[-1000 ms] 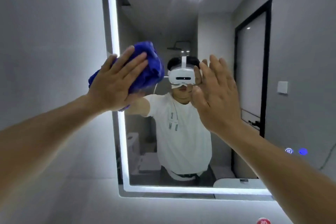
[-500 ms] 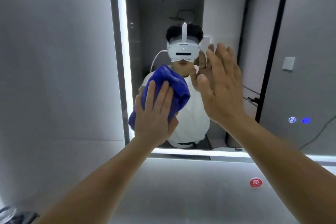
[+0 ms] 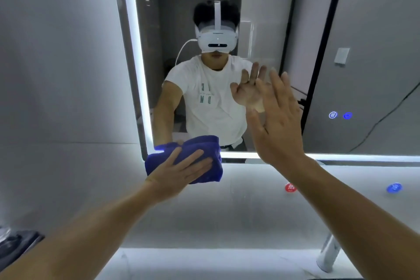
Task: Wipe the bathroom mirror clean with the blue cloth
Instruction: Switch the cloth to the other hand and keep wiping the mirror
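1 blue cloth (image 3: 205, 149), lower centre, over the mirror (image 3: 375, 52) bottom-left corner, pressed by my left hand (image 3: 179, 173), fingers flat. My right hand (image 3: 279, 127), centre right: fingers straight, grasping nothing.

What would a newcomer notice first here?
The blue cloth, pressed by the left hand over the lower left corner of the mirror, stands out most. To its right, the right hand is raised open before the glass, facing its own reflection. Mid-mirror, the person's reflection wears a white headset.
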Demonstrator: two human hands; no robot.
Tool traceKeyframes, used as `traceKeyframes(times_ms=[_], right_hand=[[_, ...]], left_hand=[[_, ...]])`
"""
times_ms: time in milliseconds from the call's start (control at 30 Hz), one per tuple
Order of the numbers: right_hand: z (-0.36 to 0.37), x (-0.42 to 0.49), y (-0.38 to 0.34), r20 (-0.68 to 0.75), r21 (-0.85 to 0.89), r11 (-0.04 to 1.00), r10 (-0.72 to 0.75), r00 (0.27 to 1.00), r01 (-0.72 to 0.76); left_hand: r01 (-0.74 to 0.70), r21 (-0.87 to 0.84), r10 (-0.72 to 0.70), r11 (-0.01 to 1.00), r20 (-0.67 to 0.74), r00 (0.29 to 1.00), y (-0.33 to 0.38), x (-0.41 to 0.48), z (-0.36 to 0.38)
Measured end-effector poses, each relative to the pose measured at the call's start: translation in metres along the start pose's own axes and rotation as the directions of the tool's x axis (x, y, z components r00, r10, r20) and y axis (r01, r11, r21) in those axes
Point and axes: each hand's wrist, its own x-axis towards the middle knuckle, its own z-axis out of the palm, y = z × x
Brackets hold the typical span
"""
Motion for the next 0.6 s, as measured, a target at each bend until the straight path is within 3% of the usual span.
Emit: traceKeyframes(times_ms=[200,333,433,500,533,600], right_hand=[[0.007,-0.036,-0.007,0.076,0.021,0.999,-0.036,0.996,0.035],[0.016,-0.075,-0.012,0.217,-0.033,0.999,0.038,0.975,-0.032],[0.026,-0.112,-0.017,0.339,-0.056,0.992,0.129,0.932,-0.117],[0.035,-0.142,-0.023,0.439,-0.024,0.951,0.286,0.852,-0.307],[0.038,-0.157,-0.027,0.490,0.000,0.885,0.405,0.772,-0.465],[0.043,-0.185,-0.036,0.589,0.064,0.598,0.624,0.514,-0.799]], left_hand=[[-0.049,-0.065,0.063,0.997,0.240,0.969,0.016,-0.014,-0.023],[-0.123,-0.161,0.181,0.979,0.426,0.886,0.035,-0.040,-0.031],[0.042,-0.314,0.133,0.949,0.515,0.847,0.054,-0.056,-0.049],[0.356,-0.473,-0.024,0.806,0.575,0.818,0.068,-0.058,-0.068],[0.532,-0.543,-0.111,0.650,0.624,0.773,0.076,-0.057,-0.081],[0.722,-0.645,-0.231,0.251,0.684,0.692,0.095,-0.056,-0.104]])
